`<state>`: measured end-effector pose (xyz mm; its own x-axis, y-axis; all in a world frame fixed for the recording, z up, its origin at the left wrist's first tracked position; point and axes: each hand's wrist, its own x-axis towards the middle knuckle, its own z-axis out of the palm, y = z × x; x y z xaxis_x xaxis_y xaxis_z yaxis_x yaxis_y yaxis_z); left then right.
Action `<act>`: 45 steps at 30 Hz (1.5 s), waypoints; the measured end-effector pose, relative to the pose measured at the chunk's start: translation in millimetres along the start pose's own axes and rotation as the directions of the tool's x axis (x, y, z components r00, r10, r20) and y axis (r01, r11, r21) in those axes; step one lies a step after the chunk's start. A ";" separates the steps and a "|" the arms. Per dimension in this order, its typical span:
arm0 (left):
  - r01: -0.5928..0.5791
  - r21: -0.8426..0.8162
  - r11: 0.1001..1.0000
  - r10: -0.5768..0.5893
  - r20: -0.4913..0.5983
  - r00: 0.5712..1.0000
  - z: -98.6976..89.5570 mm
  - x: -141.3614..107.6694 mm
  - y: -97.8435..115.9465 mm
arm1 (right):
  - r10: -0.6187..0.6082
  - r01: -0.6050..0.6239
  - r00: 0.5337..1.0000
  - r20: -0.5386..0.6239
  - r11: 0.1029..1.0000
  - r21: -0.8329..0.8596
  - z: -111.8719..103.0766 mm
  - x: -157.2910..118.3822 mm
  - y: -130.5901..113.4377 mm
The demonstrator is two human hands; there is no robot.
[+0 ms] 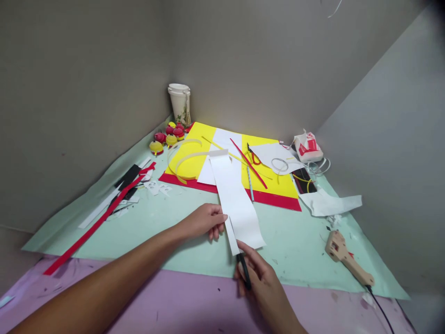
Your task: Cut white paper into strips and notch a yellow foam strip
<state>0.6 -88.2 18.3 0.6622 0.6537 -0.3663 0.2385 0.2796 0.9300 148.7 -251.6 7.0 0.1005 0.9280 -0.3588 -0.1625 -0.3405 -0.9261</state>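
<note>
A long white paper strip (234, 197) stretches from the yellow sheets toward me. My left hand (207, 221) pinches its left edge between thumb and fingers. Black-handled scissors (244, 271) are in my right hand (259, 278), at the near end of the paper. A narrow strip is partly parted from the paper's left side, with a slit between the two. The scissor blades are mostly hidden by the paper and my fingers.
Yellow sheets (271, 174) with red borders lie behind, bearing red-handled pliers (255, 158) and a red strip (248, 163). A glue gun (349, 260) rests at right. Red strip and scraps lie left, near several red and yellow balls (156, 147) and a white cup (180, 104).
</note>
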 end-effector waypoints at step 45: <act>0.004 -0.051 0.999 -0.003 0.018 1.000 -1.0 2.5 0.1 | 0.016 -0.014 1.000 -0.015 0.995 0.100 2.4 0.3 10.4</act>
<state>1.5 -85.8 17.4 0.6745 0.6399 -0.3682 0.2043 0.3175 0.9260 144.7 -254.6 -2.5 0.1125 0.9201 -0.3753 -0.2616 -0.3369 -0.9045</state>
